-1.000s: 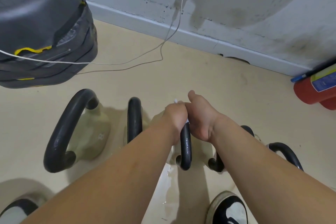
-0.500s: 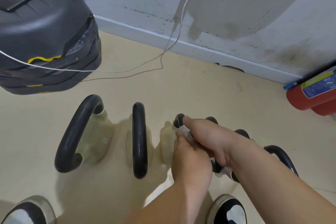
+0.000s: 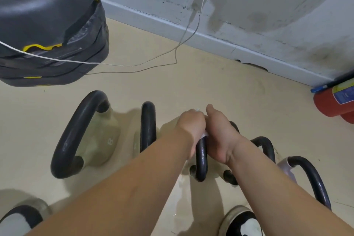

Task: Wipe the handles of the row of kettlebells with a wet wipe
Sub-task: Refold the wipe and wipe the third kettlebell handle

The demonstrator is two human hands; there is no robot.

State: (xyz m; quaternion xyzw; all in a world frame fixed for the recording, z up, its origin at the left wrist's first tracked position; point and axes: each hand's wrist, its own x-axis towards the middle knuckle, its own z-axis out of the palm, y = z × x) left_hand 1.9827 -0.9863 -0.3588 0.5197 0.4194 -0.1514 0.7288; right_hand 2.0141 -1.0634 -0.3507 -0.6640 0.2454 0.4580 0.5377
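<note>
Several cream kettlebells with black handles stand in a row on the floor. Both my hands are wrapped side by side round the far part of the third kettlebell handle [image 3: 201, 161]. My left hand [image 3: 191, 126] and my right hand [image 3: 220, 138] press against each other. Small bits of a white wet wipe [image 3: 204, 135] poke out between them. The first handle [image 3: 76, 134] and second handle [image 3: 147, 124] lie to the left. Two more handles, the fourth [image 3: 265, 146] and the fifth [image 3: 312, 180], lie to the right, partly behind my right forearm.
A large black machine [image 3: 49, 30] stands at the back left, with a white cable [image 3: 134, 64] running to the wall. A red fire extinguisher [image 3: 335, 101] lies at the right. My shoes [image 3: 241, 222] are near the bottom edge. A wet patch [image 3: 182, 193] shines on the floor.
Half a second ago both hands were at the near end of the third handle. They have slid back along it to the far end, where they were one second ago.
</note>
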